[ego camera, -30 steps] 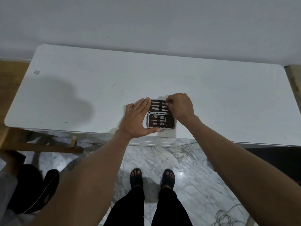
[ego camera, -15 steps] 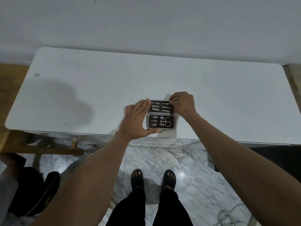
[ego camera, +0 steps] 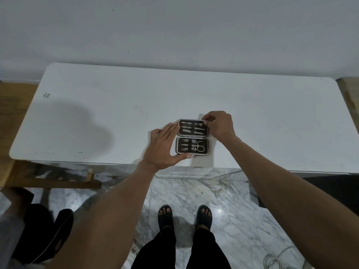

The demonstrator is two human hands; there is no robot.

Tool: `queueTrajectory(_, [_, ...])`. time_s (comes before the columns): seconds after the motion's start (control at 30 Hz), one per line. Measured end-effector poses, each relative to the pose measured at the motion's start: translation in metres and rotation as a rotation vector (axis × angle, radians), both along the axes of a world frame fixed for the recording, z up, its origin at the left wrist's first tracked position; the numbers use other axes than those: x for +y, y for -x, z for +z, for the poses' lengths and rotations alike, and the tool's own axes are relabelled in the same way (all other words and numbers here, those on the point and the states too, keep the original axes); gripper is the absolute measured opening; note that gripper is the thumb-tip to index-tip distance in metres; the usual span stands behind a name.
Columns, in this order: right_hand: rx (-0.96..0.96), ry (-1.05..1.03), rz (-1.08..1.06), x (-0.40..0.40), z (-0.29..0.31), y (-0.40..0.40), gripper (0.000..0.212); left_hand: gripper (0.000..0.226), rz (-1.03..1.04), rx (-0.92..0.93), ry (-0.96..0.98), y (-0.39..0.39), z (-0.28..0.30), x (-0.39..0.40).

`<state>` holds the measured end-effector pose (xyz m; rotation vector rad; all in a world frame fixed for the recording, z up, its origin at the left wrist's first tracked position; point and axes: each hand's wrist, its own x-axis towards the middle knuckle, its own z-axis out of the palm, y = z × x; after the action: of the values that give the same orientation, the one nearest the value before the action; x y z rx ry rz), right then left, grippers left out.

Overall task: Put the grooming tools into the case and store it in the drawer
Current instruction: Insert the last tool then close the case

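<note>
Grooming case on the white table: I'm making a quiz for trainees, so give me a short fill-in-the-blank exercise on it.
1. The case lies ____ on the white table.
2. The scissors sit in the half ____ to the person.
3. The right hand pinches the far half's ____ corner.
4. The left hand rests against the case's ____ side.

Missing words: open; nearer; right; left

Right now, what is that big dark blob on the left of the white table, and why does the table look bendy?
Head view: the blob is a soft shadow on the table, probably the person's head blocking the light. Head view: the wide-angle lens bows the table's edges. Head view: glare spots shine on the marble floor.
</note>
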<state>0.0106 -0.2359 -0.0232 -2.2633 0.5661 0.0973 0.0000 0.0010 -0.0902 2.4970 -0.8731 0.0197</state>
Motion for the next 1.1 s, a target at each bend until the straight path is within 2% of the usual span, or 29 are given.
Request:
queueTrajectory(0.17, [-0.051,-0.021,-0.016,0.000,0.000,-0.001,0.013,0.093,0.001,0.022,0.022,0.000,-0.001,0.001])
queueTrajectory(0.3, [-0.097,-0.027,-0.003,-0.004,0.006,-0.002,0.013,0.068,-0.026,-0.051,0.024,-0.001,-0.005,0.000])
queueTrajectory(0.43, [-0.122,-0.070,0.015,-0.006,0.010,0.000,0.016,0.059,-0.031,-0.083,0.019,0.000,-0.005,0.000])
queueTrajectory(0.53, [-0.145,-0.120,0.019,-0.008,0.014,0.008,0.017,0.063,-0.027,-0.033,0.026,-0.001,-0.003,-0.001])
queueTrajectory(0.67, [-0.184,-0.163,0.042,-0.008,0.023,0.025,0.020,0.082,0.007,0.065,0.017,-0.002,-0.001,0.000])
queueTrajectory(0.97, [-0.138,-0.156,0.092,0.000,0.025,0.072,0.015,0.103,-0.033,0.021,0.072,0.001,-0.001,0.005])
queueTrajectory(1.1, [-0.142,-0.109,0.125,0.006,0.009,0.087,0.021,0.095,-0.051,-0.088,0.099,0.002,-0.004,0.004])
